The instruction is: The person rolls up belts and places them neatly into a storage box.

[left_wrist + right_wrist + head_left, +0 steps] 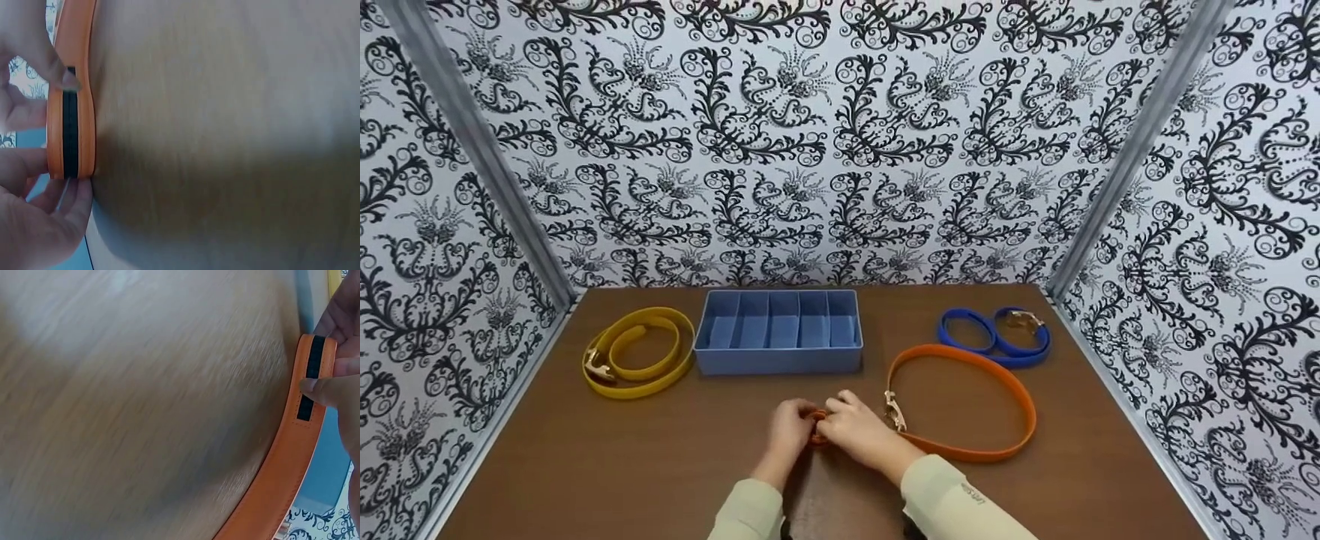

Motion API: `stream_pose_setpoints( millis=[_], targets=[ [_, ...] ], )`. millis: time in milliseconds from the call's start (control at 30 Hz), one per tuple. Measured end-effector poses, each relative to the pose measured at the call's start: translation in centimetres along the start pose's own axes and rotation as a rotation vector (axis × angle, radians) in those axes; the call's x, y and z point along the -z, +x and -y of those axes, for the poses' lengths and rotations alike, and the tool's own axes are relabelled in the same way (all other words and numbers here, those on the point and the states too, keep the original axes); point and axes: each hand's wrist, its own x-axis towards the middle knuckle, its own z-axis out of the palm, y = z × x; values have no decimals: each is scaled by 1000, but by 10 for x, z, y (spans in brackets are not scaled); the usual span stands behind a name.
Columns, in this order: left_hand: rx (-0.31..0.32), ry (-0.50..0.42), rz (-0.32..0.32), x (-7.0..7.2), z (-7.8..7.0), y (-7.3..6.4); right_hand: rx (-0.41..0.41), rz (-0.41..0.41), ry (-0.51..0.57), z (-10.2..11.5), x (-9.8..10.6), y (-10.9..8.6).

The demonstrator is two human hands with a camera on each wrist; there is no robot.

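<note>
Both hands hold the end of an orange belt [979, 454], rolled into a small coil at the near middle of the table. A black ridged strip [70, 124] runs along its face. My right hand [859, 431] pinches the belt, its thumb [308, 386] pressed on that strip. My left hand [791, 435] grips the other side, fingers curled against the bottom of the bend in the left wrist view. The rest of the belt forms a wide loop on the right, with a gold buckle [894, 411] beside the right hand. In the head view, the hands partly hide the coil.
Behind the hands stands a blue divided box [778, 361] with several compartments. To its left lies a coiled yellow belt [639, 391] with a gold buckle. A blue belt [1020, 360] lies at the back right. Patterned walls [825, 150] enclose the brown table [585, 465].
</note>
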Motion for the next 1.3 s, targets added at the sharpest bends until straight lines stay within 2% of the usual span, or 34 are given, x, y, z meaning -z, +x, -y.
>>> stream_pose_setpoints(
  millis=[100,200,333,433,567,700,833,1033,1167,1233,1300],
  targets=[
    [85,14,-71,-5,-2,-7,-54,22,0,6,-2,-1],
    [121,27,-109,-8,-5,-10,-101,20,-1,10,-2,-1],
    [29,31,-87,-8,-5,-10,-99,-12,15,11,-1,-4],
    [-43,23,-45,-6,-4,-9,-36,-83,55,8,-2,-9],
    [-75,49,13,-2,-5,-5,57,-155,161,1,-4,-15],
    [-107,82,50,3,-7,-2,139,-118,223,-9,-1,-18],
    [-143,94,86,6,-8,2,190,-72,199,-18,0,-21],
    [-162,117,113,8,-7,5,197,-116,128,-19,-3,-18],
    [-158,143,112,7,-6,5,155,-165,133,-14,-5,-14],
    [-139,141,110,7,-7,4,128,-173,143,-11,-5,-12],
    [-90,127,106,6,-7,3,98,-161,140,-9,-5,-10]
  ],
)
